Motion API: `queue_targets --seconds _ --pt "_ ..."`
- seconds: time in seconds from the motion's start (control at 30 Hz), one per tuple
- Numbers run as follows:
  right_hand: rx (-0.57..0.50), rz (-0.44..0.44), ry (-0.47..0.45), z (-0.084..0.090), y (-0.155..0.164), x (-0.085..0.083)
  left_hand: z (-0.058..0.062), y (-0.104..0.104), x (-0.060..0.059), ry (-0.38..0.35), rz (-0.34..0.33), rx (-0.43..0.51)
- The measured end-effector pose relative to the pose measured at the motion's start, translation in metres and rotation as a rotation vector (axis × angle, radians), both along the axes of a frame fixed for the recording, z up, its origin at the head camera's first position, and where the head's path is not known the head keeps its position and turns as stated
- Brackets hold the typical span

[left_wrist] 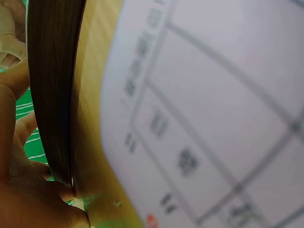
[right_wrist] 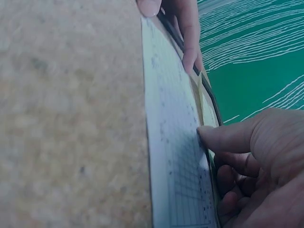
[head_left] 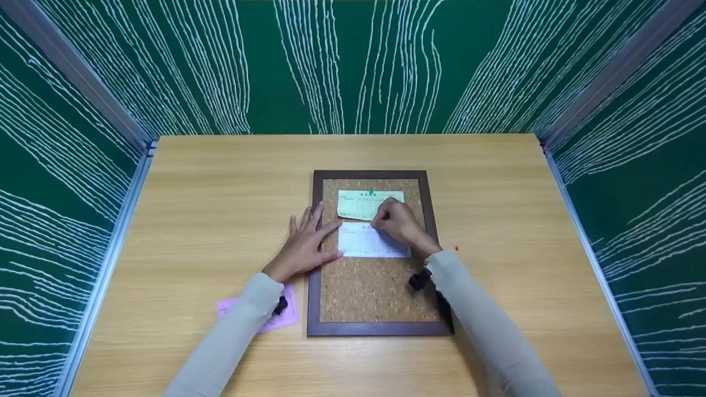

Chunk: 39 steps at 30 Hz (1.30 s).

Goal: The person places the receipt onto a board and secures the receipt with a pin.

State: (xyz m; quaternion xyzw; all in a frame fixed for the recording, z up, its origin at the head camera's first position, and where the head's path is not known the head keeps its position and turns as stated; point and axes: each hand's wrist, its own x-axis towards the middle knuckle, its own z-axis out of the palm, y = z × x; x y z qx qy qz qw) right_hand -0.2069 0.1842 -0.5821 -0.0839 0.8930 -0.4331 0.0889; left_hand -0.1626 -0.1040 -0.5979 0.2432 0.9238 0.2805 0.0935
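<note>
A cork board (head_left: pixel 375 292) in a dark brown frame (head_left: pixel 314 298) lies in the middle of the wooden table. A green slip (head_left: pixel 356 207) is pinned at its top by a green pin (head_left: pixel 371 193). Just below lies a white slip (head_left: pixel 364 245). My left hand (head_left: pixel 309 234) lies flat, its straight fingers on the frame's left side and the white slip's left edge. My right hand (head_left: pixel 386 220) is curled, its fingertips bunched on the white slip's top edge; anything between them is hidden. In the right wrist view its thumb (right_wrist: pixel 223 137) presses the white slip (right_wrist: pixel 175 161) against the cork (right_wrist: pixel 71 118).
A pink slip (head_left: pixel 276 320) lies on the table (head_left: pixel 209 193) under my left forearm and fills the left wrist view as a blur (left_wrist: pixel 213 118). A small red speck (head_left: pixel 456 248) sits right of the board. Green patterned walls close in three sides.
</note>
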Motion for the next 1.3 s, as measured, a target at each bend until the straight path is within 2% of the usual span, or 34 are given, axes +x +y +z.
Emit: queue_targets --seconds 0.33,0.57,0.97,1.3 --pt "0.068 0.056 0.114 -0.005 0.002 0.005 0.001 0.0 0.0 -0.018 0.007 0.011" --pt "0.071 0.127 0.197 -0.007 0.006 0.007 0.001 0.0 0.0 -0.019 0.005 0.014" --pt "0.131 0.202 0.235 -0.006 0.009 0.004 0.001 0.0 -0.002 -0.02 0.002 -0.008" --pt "0.105 0.266 0.258 -0.004 0.012 0.001 0.001 -0.001 -0.002 -0.024 -0.003 -0.004"
